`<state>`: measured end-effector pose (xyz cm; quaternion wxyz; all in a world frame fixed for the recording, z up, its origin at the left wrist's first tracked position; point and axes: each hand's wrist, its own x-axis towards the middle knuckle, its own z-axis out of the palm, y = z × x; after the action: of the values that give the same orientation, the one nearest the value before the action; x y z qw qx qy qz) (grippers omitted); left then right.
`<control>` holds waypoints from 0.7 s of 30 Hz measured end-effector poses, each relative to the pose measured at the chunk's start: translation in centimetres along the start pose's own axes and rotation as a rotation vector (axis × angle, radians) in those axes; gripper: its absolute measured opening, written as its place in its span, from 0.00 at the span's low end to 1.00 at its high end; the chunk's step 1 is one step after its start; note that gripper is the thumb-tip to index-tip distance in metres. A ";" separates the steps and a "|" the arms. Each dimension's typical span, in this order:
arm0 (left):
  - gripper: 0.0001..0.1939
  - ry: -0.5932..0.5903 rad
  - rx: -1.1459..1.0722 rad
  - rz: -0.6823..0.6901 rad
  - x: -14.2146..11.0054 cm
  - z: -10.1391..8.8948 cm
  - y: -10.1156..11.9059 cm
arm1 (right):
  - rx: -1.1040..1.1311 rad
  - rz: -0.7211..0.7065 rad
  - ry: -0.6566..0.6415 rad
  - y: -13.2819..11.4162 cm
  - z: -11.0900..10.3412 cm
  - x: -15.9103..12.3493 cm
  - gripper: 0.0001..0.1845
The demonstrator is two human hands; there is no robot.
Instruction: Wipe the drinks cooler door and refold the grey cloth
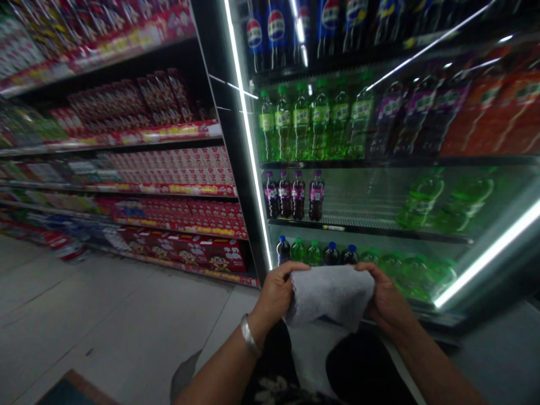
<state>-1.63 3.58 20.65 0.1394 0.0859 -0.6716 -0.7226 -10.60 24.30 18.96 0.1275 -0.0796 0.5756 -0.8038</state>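
Note:
A grey cloth (331, 292) is stretched between my two hands, in front of the lower part of a glass-fronted drinks fridge. My left hand (276, 289) grips its left end, thumb and fingers closed on the edge; a silver bracelet (250, 336) circles that wrist. At the opposite end my right hand (386, 295) pinches the upper right corner, with some fingers hidden behind the fabric. The cloth's lower edge hangs loose and folds a little. Behind it stand small bottles with blue and green caps (313, 252) on the bottom fridge shelf.
The fridge's lit frame (248, 124) rises at centre. Inside are green soda bottles (301, 124), purple-label bottles (297, 194) and orange bottles (481, 112). Shelves of red boxed goods (185, 247) run along the left above a tiled floor (126, 315). My dark-clad knees (363, 360) are below the cloth.

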 end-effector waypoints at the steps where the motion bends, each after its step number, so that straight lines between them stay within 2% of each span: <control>1: 0.09 0.011 0.011 -0.010 0.3 0.0 -0.2 | 0.004 0.021 0.002 0.4 -0.2 0.4 0.26; 4: 0.10 0.070 0.057 -0.070 1.2 0.0 -1.2 | 0.006 0.078 0.057 1.7 -0.5 1.7 0.26; 7: 0.12 0.138 0.062 -0.109 1.6 0.0 -2.0 | 0.102 0.121 0.102 2.7 -0.4 2.6 0.29; 11: 0.14 0.179 -0.108 -0.166 1.7 -0.1 -2.0 | 0.216 0.146 0.097 3.2 -0.8 2.7 0.39; 15: 0.13 0.128 -0.278 -0.229 1.9 -0.5 -1.4 | 0.258 0.200 -0.079 4.4 -1.7 2.3 0.50; 19: 0.16 0.021 -0.471 -0.250 1.9 -0.8 -0.9 | 0.145 0.056 -0.332 5.7 -2.3 1.7 0.43; 21: 0.18 -0.015 -0.546 -0.251 2.0 -0.8 -1.1 | 0.067 0.020 -0.411 5.8 -2.3 1.5 0.41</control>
<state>-3.40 2.29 19.63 0.0621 0.1220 -0.4375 -0.8887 -12.03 24.17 12.65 0.2526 -0.2318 0.5112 -0.7881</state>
